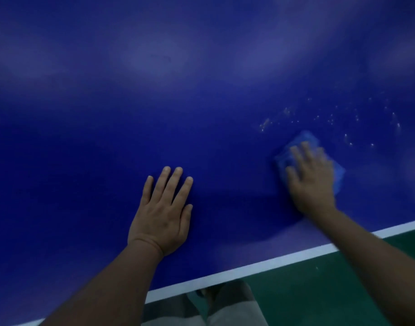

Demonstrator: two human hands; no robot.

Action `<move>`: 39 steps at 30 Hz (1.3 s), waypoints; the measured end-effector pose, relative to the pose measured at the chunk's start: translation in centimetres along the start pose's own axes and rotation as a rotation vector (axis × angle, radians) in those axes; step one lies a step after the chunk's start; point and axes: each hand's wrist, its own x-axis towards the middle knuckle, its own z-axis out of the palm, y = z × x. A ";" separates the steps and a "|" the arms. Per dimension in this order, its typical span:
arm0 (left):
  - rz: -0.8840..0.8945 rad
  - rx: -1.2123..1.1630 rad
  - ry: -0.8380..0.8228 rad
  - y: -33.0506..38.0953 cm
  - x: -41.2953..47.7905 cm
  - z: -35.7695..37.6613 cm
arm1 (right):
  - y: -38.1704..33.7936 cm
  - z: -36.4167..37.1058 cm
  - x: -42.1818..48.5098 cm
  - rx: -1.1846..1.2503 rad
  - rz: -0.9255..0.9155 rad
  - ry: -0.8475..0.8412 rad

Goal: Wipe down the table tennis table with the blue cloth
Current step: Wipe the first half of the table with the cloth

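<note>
Two hands are on the table tennis table point(201, 102), and only the right one is working. The right hand point(312, 177) lies palm-down with its fingers spread flat over the folded blue cloth point(338, 172), pressing it to the surface rather than gripping it; its outline is blurred, so how tightly the fingers curl at the cloth's edges is hard to tell. The cloth sits just beyond the white edge line point(272, 260), toward the right end of the visible playing surface.

Pale specks and droplets point(331, 118) are scattered across the table just past the cloth and to its right, farther from the white edge line. That is the relation the next stroke turns on: the dirty patch lies ahead of the right hand's fingertips and outward, so a push forward and rightward would carry the cloth into it.

The left hand point(164, 212) rests open and empty, palm flat on the table, well apart from the cloth on its left, probably as a brace. The right hand is plainly the nearer to the specks.
</note>
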 end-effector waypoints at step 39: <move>-0.624 -0.036 0.080 7.0 6.3 0.6 | 3.2 -2.6 22.4 0.051 -0.171 -0.131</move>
